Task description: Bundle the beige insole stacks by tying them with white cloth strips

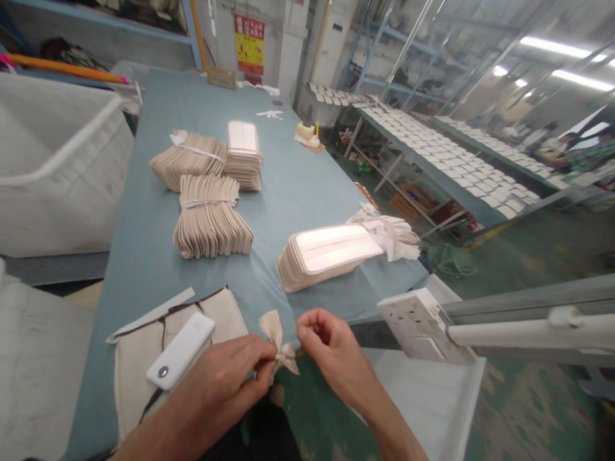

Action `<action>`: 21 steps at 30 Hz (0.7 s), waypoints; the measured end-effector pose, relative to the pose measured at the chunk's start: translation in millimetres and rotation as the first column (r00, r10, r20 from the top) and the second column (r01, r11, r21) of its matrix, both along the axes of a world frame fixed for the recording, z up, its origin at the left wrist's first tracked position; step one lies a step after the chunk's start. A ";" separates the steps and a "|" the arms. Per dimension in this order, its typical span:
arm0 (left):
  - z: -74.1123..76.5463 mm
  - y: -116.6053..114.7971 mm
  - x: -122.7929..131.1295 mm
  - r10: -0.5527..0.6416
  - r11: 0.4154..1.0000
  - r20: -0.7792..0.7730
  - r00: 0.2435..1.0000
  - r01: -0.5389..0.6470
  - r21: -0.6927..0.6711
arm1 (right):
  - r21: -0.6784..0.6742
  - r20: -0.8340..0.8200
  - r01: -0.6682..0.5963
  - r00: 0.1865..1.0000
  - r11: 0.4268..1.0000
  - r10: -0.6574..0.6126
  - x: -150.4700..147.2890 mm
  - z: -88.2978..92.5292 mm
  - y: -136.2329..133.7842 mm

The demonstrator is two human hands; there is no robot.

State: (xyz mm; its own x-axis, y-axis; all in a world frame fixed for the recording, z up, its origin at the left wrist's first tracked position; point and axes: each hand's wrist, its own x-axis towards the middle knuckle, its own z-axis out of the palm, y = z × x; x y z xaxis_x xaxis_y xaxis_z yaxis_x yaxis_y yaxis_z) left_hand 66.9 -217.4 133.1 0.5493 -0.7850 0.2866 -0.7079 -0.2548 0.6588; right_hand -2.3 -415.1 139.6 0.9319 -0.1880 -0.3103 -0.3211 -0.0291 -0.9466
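My left hand (233, 368) pinches a cream cloth strip (271, 330), bunched into a knot with loose ends, at the table's near edge. Just right of it is my right hand (331, 342), its fingers curled and thumb against the fingertips; whatever is between them, if anything, is too small to make out. Beyond the hands lies a stack of beige fabric pieces (331, 253) with a pale top face. A bundle of cream cloth strips (391, 234) rests against its far right end. Left of my left hand, a white power bank (181, 351) lies on a cream fabric bag (132, 371) with dark trim.
Tied beige bundles (211, 221) and another stack (243, 157) stand on the blue-green table (283, 192). A white bin (57, 153) flanks its left side. At right, a socket panel (423, 323) juts out on a rail. Other tables (432, 160) hold rows of pale pieces.
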 end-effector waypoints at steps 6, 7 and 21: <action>-3.7 -3.6 -0.5 0.096 0.995 0.115 0.989 -0.092 -0.043 | -0.328 0.037 0.054 0.998 0.943 -0.044 -17.2 6.7 19.9; -4.3 -4.1 -0.8 0.106 0.994 0.132 0.986 -0.100 -0.048 | -0.338 0.031 0.044 0.999 0.940 -0.036 -18.0 3.5 24.2; -12.2 -2.2 -4.4 0.129 0.992 0.237 0.963 -0.121 -0.046 | -0.567 0.310 0.097 0.945 0.818 0.103 -20.1 -21.4 38.9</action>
